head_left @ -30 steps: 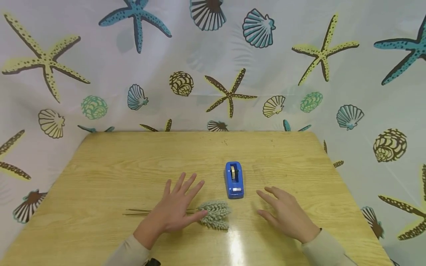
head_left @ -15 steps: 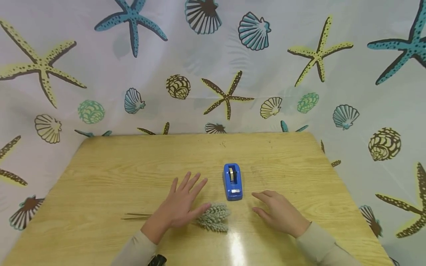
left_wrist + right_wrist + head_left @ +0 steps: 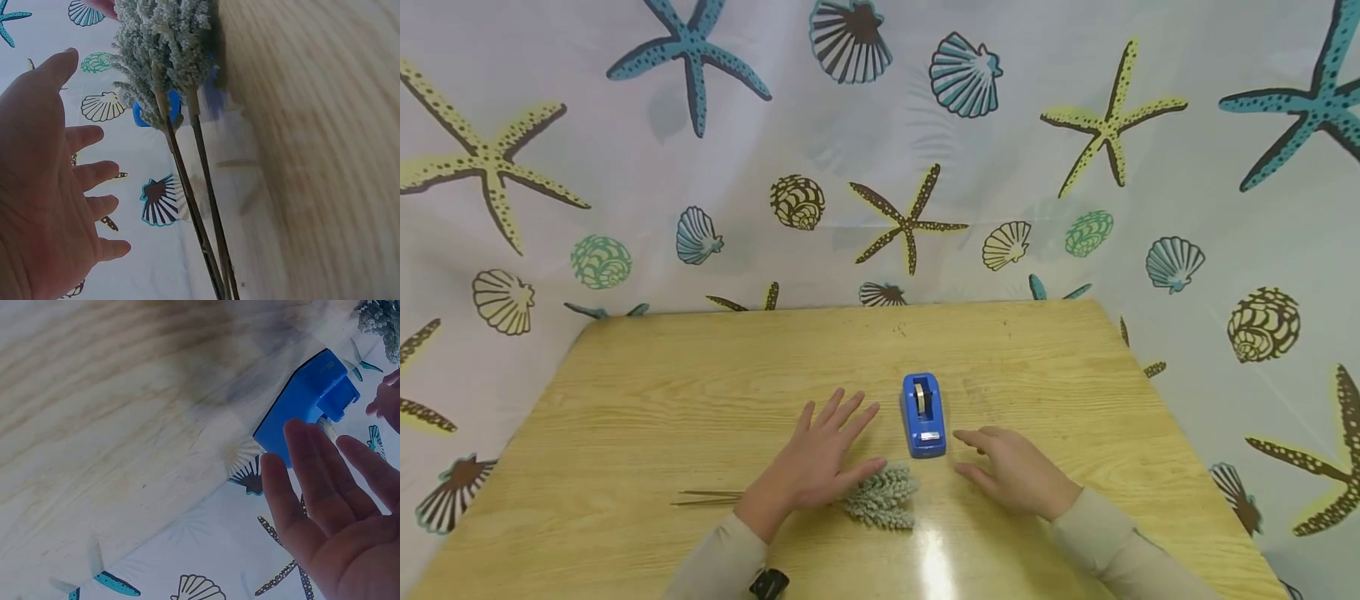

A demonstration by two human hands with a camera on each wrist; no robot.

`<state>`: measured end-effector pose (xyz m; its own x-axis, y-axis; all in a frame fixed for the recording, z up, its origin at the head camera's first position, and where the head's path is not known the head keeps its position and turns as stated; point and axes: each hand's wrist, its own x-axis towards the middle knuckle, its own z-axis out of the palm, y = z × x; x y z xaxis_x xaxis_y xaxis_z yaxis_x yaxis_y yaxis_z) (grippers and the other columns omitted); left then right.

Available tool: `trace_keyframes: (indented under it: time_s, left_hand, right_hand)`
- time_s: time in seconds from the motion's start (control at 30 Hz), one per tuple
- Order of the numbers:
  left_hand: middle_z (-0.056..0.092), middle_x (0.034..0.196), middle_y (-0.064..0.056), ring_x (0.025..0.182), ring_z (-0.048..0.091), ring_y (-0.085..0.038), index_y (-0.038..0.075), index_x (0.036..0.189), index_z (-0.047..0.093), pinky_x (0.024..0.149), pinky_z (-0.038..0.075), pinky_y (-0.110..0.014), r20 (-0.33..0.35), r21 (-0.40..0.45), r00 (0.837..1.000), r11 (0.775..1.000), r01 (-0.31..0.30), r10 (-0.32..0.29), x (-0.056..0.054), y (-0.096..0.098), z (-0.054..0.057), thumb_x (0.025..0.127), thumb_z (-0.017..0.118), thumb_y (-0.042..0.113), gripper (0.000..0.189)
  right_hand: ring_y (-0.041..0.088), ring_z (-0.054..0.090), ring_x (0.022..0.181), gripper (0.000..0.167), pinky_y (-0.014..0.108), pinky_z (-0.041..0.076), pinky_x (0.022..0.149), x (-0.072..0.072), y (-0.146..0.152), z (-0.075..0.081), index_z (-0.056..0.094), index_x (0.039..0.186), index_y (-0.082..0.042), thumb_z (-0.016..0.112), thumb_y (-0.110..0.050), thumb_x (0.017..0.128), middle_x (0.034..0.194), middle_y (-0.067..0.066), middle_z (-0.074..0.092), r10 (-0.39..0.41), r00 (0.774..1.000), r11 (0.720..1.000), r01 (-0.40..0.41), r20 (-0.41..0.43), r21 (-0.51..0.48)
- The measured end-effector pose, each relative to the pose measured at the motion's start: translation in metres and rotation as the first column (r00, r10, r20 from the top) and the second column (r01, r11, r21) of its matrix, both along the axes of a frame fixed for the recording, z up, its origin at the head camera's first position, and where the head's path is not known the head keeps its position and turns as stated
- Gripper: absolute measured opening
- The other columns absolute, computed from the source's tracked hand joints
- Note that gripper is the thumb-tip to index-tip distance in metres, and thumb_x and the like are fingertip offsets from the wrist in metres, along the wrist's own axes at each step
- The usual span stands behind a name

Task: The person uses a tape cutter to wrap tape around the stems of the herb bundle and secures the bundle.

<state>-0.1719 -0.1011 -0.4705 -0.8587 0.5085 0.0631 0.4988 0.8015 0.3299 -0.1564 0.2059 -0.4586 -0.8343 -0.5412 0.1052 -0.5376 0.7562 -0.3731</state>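
Observation:
Pale grey-green sprigs with wheat-like heads (image 3: 883,500) and thin brown stems (image 3: 703,497) lie crosswise on the table. My left hand (image 3: 820,462) is spread over their middle, its thumb overlapping the heads in the head view. In the left wrist view the sprig heads (image 3: 165,47) and stems (image 3: 201,200) show beside the open palm (image 3: 44,187), and no finger curls round them. A blue tape dispenser (image 3: 927,448) with a roll of tape stands just beyond the heads. To its right is my right hand (image 3: 1022,475), fingers loosely extended toward it, holding nothing.
The wooden table (image 3: 722,375) ends at a far edge against a white curtain (image 3: 842,125) printed with starfish and shells. The curtain also runs down both sides. A dark band (image 3: 769,583) shows at the left sleeve.
The right hand has moved left, closer to the tape dispenser. My left hand has shifted slightly right over the sprigs. The head view has moved a little; the sprigs and dispenser stay in place.

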Motion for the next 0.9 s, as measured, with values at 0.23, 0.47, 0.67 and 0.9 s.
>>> trace_keyframes:
  time_s: [0.23, 0.47, 0.67, 0.9]
  left_hand:
    - [0.019, 0.167, -0.006, 0.155, 0.01, -0.034, 0.025, 0.16, 0.025, 0.119, 0.012, -0.068, 0.03, 0.01, 0.999, 0.999, 0.031, -0.031, -0.01, 0.01, 0.0, 0.097, 0.042, 0.068, 0.078]
    - [0.023, 0.166, -0.006, 0.155, 0.013, -0.034, 0.024, 0.159, 0.027, 0.119, 0.015, -0.066, 0.073, 0.056, 0.995, 0.996, 0.069, -0.073, -0.022, 0.019, 0.0, 0.097, 0.044, 0.066, 0.077]
    - [0.023, 0.166, -0.005, 0.154, 0.016, -0.035, 0.022, 0.159, 0.028, 0.119, 0.015, -0.067, 0.089, 0.096, 0.992, 0.992, 0.082, -0.091, -0.035, 0.025, -0.004, 0.096, 0.051, 0.062, 0.078]
    - [0.022, 0.166, -0.002, 0.155, 0.015, -0.032, 0.023, 0.16, 0.026, 0.12, 0.015, -0.065, 0.122, 0.125, 0.989, 0.99, 0.068, -0.083, -0.042, 0.029, -0.012, 0.094, 0.059, 0.06, 0.082]
  right_hand:
    - [0.018, 0.071, 0.091, 0.044, 0.035, 0.058, 0.08, -0.01, -0.007, 0.001, 0.062, 0.134, -0.004, 0.067, -0.027, 0.097, 0.124, 0.013, 0.07, -0.049, 0.992, 0.997, 0.055, 0.113, -0.052]
    - [0.018, 0.072, 0.089, 0.045, 0.032, 0.059, 0.079, -0.023, -0.011, -0.001, 0.06, 0.137, -0.006, 0.066, -0.026, 0.097, 0.119, 0.013, 0.072, -0.034, 0.979, 0.992, 0.058, 0.202, -0.113]
    - [0.019, 0.073, 0.089, 0.046, 0.034, 0.06, 0.077, -0.028, -0.015, -0.002, 0.06, 0.136, -0.002, 0.065, -0.028, 0.098, 0.116, 0.016, 0.072, -0.037, 0.974, 0.991, 0.065, 0.225, -0.117]
    - [0.016, 0.072, 0.086, 0.039, 0.031, 0.059, 0.076, -0.03, -0.017, -0.007, 0.064, 0.132, -0.004, 0.063, -0.027, 0.099, 0.113, 0.012, 0.073, -0.023, 0.972, 0.988, 0.057, 0.233, -0.144]
